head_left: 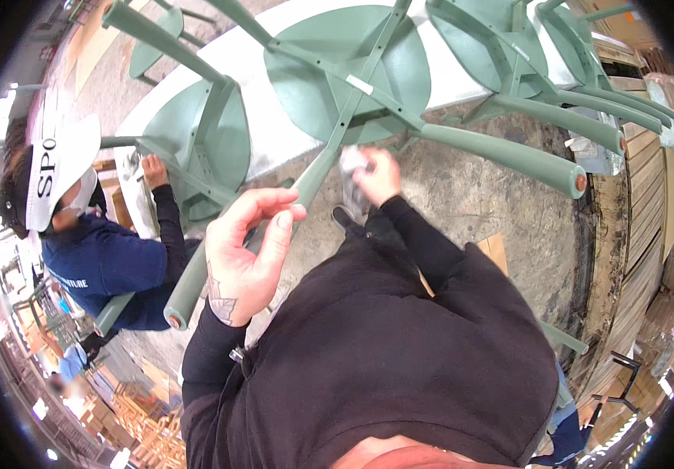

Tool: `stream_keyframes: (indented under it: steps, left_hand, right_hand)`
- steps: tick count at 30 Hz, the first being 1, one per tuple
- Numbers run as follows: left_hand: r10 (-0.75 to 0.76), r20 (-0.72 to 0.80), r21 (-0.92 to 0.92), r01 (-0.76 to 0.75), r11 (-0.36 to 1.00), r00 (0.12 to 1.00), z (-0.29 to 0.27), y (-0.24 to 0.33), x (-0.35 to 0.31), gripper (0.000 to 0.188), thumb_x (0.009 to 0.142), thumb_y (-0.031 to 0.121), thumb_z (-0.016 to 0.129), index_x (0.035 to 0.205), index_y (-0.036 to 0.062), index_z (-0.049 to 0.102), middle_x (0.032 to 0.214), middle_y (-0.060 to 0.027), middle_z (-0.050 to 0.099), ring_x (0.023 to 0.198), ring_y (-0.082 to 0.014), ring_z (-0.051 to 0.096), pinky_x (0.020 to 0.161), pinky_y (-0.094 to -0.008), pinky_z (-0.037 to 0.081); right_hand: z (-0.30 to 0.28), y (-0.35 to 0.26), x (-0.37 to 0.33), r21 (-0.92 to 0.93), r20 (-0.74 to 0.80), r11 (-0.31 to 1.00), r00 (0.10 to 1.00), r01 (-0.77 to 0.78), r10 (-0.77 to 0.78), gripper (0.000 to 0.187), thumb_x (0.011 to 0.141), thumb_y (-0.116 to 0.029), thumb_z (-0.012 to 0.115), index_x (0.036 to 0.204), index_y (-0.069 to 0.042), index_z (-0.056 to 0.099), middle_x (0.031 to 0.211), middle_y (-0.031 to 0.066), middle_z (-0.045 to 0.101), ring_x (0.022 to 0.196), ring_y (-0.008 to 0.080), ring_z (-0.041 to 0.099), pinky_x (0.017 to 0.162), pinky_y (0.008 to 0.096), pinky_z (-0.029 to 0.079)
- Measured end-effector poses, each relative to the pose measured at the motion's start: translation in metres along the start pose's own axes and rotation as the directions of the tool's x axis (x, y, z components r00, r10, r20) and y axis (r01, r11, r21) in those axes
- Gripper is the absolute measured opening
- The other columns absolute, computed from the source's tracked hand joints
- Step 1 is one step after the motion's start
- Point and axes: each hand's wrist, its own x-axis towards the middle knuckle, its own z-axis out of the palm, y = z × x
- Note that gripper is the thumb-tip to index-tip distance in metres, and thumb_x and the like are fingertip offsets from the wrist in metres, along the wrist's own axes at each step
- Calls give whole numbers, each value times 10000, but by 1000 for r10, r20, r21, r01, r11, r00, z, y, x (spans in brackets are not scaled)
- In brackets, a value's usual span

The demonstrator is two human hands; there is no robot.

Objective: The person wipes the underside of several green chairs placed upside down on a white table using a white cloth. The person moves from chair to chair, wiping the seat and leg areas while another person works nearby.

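Upside down on a white-covered surface [282,90] in front of me lies a green chair [298,47], its round seat underneath and its crossed braces on top. One of its legs [317,173] points towards me. My left hand [244,262] is over that leg and hides part of it. Its fingers are bent, with a gap between thumb and forefinger, and I see nothing held there. My right hand [380,177], slightly blurred, grips a crumpled white cloth [352,160] beside the same leg, below the seat's near edge. The cloth's touch on the leg is unclear.
More upturned green chairs stand left [219,141] and right [501,47]; a leg [509,156] juts out to the right. A co-worker [110,250] in a white visor works at the left chair. Wooden slats [626,258] line the right side; concrete floor [470,203] lies below.
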Motion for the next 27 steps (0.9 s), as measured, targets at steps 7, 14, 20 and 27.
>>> stream_keyframes:
  steps: [7,14,20,27]
  left_hand:
    - [-16,-18,-49,15,999,1000,3,6,6,214,971,-4,614,1176,-39,662,970,-101,750,954,-160,712,911,-300,525]
    - [-40,-4,10,40,999,999,-1,8,0,249,944,-34,618,1188,-26,664,1014,-116,745,963,-188,733,863,-299,551]
    - [-85,-22,-32,85,996,996,-3,17,1,254,942,51,602,1165,-50,668,1005,-158,769,1014,-254,738,985,-379,525]
    - [-128,-116,-80,120,990,985,3,15,-1,261,946,73,621,1176,-40,672,1016,-166,763,1030,-275,737,976,-403,538]
  right_hand:
    - [24,-34,66,-279,154,795,842,539,-516,461,754,-128,735,1201,-243,732,1137,72,649,1139,295,619,992,420,528]
    - [-20,-34,190,-577,192,643,849,503,-492,406,798,-288,763,1195,-262,682,1117,80,593,1071,298,631,786,442,585]
    - [-74,-43,301,-658,-256,751,954,-55,-154,393,888,-412,674,1203,-177,672,1134,160,634,1052,353,665,845,495,568]
    - [-7,-32,175,-691,293,452,790,565,-539,496,804,-371,769,1223,-154,617,1197,143,593,1048,332,636,824,485,563]
